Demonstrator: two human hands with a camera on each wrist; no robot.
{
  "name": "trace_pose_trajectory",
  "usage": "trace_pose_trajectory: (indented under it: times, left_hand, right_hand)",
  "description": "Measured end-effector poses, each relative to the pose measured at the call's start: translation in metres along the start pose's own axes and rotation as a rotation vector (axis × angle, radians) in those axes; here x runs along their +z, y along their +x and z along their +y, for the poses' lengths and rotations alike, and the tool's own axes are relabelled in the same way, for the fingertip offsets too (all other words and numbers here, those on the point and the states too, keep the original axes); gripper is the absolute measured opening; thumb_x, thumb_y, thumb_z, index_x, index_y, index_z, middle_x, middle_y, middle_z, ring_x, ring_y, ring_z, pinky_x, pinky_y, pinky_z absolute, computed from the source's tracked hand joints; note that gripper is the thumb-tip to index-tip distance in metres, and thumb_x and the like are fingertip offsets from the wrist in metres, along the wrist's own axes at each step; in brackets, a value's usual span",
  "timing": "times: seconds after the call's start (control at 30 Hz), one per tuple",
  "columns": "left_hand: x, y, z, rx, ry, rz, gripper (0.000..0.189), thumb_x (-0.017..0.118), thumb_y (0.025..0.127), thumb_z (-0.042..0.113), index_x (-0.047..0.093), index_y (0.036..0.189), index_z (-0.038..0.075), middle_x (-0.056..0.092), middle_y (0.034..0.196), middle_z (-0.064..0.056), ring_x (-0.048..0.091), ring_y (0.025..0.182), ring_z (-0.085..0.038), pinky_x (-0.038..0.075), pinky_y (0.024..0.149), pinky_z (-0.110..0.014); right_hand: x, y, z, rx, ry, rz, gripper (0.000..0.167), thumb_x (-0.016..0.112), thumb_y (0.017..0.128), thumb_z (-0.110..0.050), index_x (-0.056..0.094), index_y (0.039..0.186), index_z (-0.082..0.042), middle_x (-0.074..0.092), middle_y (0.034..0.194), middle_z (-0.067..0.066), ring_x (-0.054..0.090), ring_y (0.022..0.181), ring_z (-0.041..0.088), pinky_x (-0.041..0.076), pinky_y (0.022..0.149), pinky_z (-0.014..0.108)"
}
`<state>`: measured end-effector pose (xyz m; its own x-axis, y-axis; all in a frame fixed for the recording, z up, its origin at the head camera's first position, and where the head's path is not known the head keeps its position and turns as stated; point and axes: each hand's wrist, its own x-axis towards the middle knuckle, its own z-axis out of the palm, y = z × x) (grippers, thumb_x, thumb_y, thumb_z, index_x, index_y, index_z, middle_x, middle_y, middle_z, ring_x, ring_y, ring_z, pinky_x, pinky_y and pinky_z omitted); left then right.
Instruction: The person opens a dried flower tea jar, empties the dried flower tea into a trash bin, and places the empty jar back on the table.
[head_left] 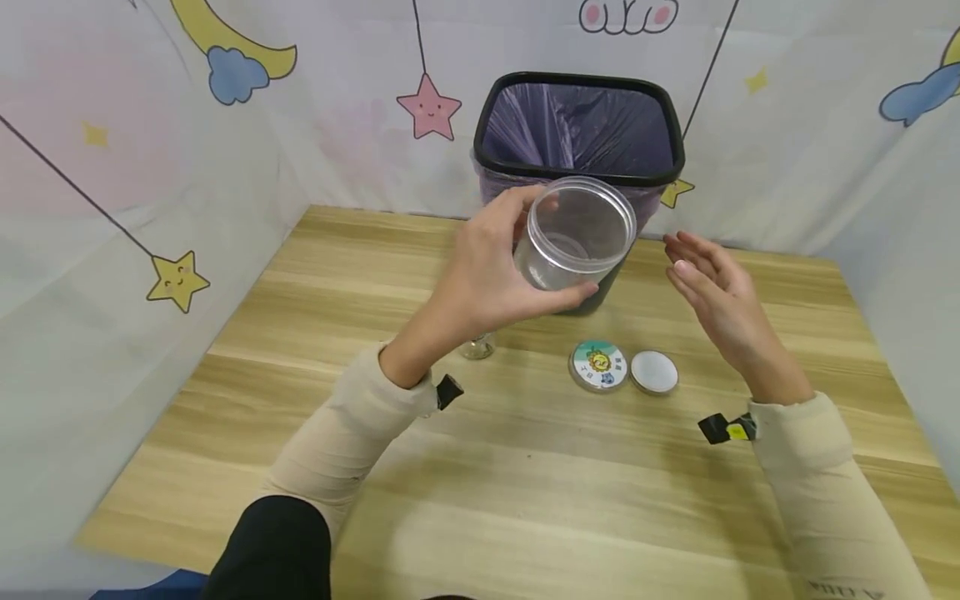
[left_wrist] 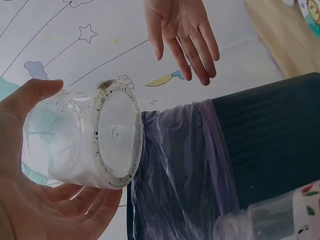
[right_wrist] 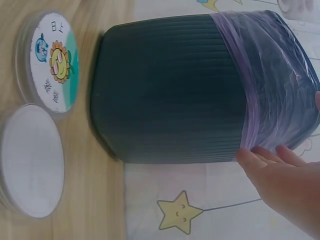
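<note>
My left hand (head_left: 491,267) grips a clear plastic jar (head_left: 573,237), thumb on one side and fingers round the other. The jar is lidless and tilted, its open mouth towards me, held in front of the bin's rim. Dark specks ring the jar's base (left_wrist: 117,132) in the left wrist view. My right hand (head_left: 716,296) is off to the right in the air, fingers loosely extended, holding nothing. Behind the jar stands a dark bin (head_left: 667,125) lined with a purple plastic bag (head_left: 510,125).
On the wooden table (head_left: 525,500) lie a round lid with a cartoon sunflower (head_left: 598,365) and a plain white lid (head_left: 654,372). A second clear container (head_left: 477,346) stands partly hidden behind my left hand. Patterned cloth (head_left: 360,100) hangs behind and at the sides.
</note>
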<state>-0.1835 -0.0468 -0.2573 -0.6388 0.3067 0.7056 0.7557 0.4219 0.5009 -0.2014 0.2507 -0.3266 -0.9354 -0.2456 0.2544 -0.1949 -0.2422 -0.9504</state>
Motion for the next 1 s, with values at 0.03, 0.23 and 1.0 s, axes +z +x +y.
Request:
trace_pose_trajectory:
  times: [0.03, 0.23, 1.0]
  left_hand:
    - [0.002, -0.003, 0.001, -0.010, -0.010, -0.009, 0.081, 0.092, 0.063, 0.041, 0.058, 0.125, 0.001, 0.064, 0.113, -0.006, 0.059, 0.097, -0.015, 0.051, 0.082, -0.027]
    - [0.011, -0.022, -0.001, -0.052, -0.072, -0.068, 0.080, 0.093, 0.062, 0.037, 0.057, 0.124, 0.001, 0.063, 0.112, -0.006, 0.060, 0.094, -0.014, 0.053, 0.079, -0.027]
    - [0.041, -0.078, -0.021, -0.375, 0.032, -0.345, 0.086, 0.091, 0.065, 0.039, 0.052, 0.131, 0.002, 0.060, 0.123, -0.009, 0.058, 0.110, -0.021, 0.049, 0.094, -0.035]
  right_hand:
    - [0.000, -0.001, 0.001, -0.003, 0.004, -0.007, 0.054, 0.049, 0.104, -0.004, 0.026, 0.151, 0.008, 0.021, 0.157, 0.029, 0.029, 0.145, 0.026, 0.027, 0.117, 0.032]
    - [-0.005, -0.013, 0.004, 0.016, 0.045, -0.059, 0.047, 0.045, 0.105, -0.004, 0.031, 0.149, 0.006, 0.028, 0.154, 0.023, 0.025, 0.147, 0.027, 0.025, 0.117, 0.034]
    - [-0.031, -0.051, 0.023, 0.097, 0.367, -0.244, 0.039, 0.027, 0.107, 0.004, 0.037, 0.144, 0.013, 0.050, 0.144, 0.023, 0.045, 0.137, 0.028, 0.033, 0.112, 0.036]
